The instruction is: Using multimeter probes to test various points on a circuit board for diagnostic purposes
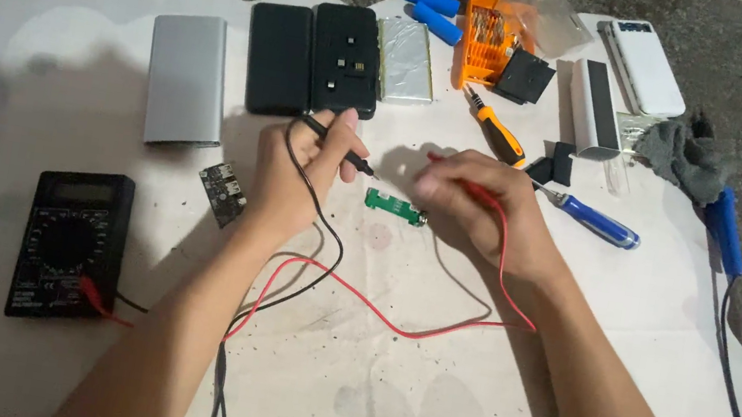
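A small green circuit board (pixel 394 207) lies on the white mat (pixel 464 370), and everything else sits around it. The left hand (pixel 289 177), just left of the board, pinches a black probe (pixel 341 147) whose tip hangs just above the board's left end. The right hand (pixel 479 210) closes on a red probe (pixel 472 186) at the board's right end; the hand is blurred, so contact there seems likely but isn't clear. Red and black leads trail from the board toward a black multimeter (pixel 70 242) far left. A second small board (pixel 222 193) lies beyond the left hand, black cases (pixel 315 58) behind the board, and a blue screwdriver (pixel 596 221) to its right.
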